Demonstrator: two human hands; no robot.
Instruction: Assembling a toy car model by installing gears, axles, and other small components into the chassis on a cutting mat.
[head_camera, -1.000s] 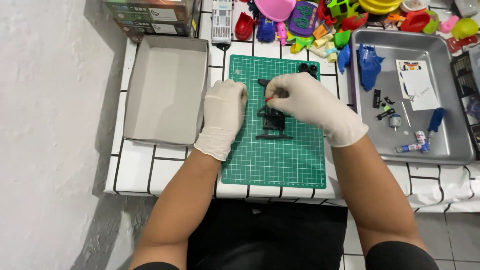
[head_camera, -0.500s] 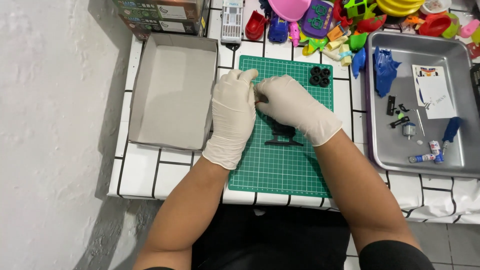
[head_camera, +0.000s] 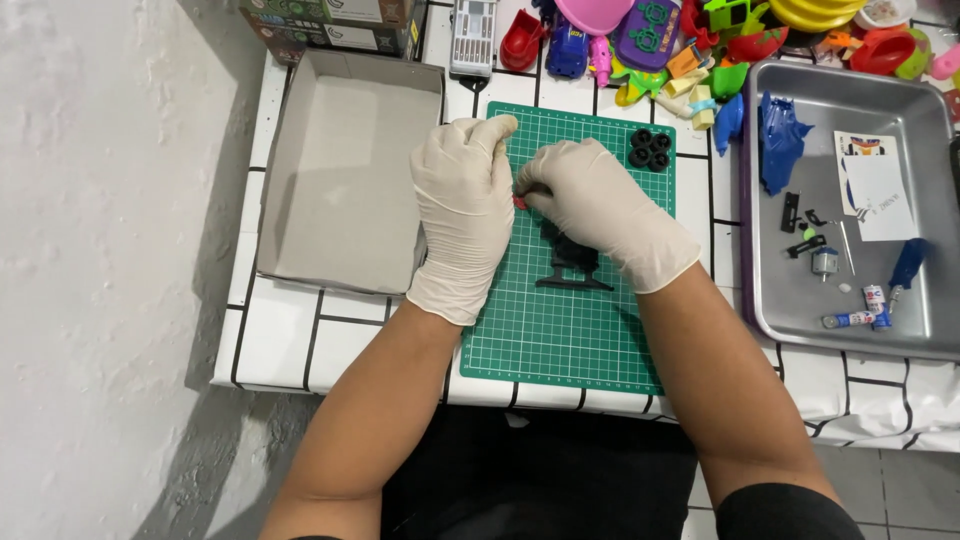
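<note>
Being pinched between the fingertips of both gloved hands, a small red piece (head_camera: 519, 202) is now being held low over the green cutting mat (head_camera: 560, 340), just above the black model part (head_camera: 573, 262) lying on it. Compared with a second ago, the left hand (head_camera: 462, 215) and right hand (head_camera: 598, 210) are being brought closer together, both curled shut around the piece. The black wheels (head_camera: 650, 149) and grey tray (head_camera: 850, 330) are being left untouched.
</note>
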